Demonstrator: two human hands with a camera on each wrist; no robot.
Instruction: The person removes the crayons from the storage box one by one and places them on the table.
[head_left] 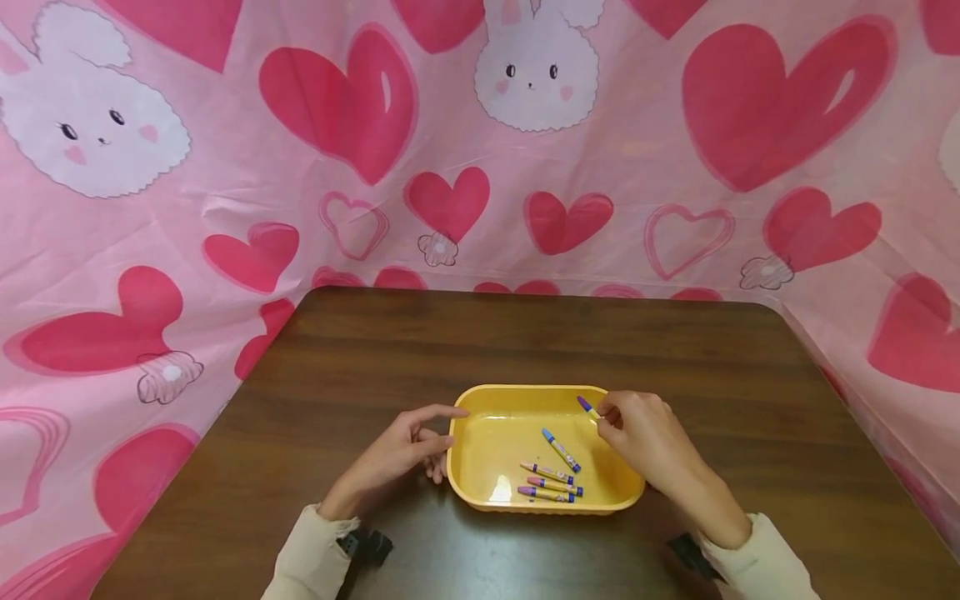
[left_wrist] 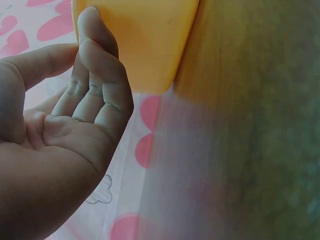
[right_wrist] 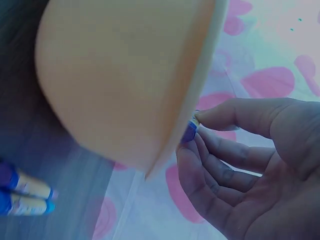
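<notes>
A yellow plastic tray [head_left: 495,442] sits on the near middle of the dark wooden table. Inside it lie a blue crayon [head_left: 561,450] and three more crayons [head_left: 551,485] near the front wall. My right hand [head_left: 603,414] hovers at the tray's far right corner and pinches a purple-tipped crayon [head_left: 587,406] between thumb and fingers; the right wrist view shows that crayon [right_wrist: 189,132] beside the tray's rim [right_wrist: 200,75]. My left hand [head_left: 442,433] rests against the tray's left wall, fingertips [left_wrist: 92,30] touching the tray [left_wrist: 145,40], holding nothing.
The wooden table [head_left: 525,342] is walled on three sides by a pink cloth with hearts and bunnies [head_left: 450,125]. Two crayon ends [right_wrist: 25,195] show on the table at the lower left of the right wrist view.
</notes>
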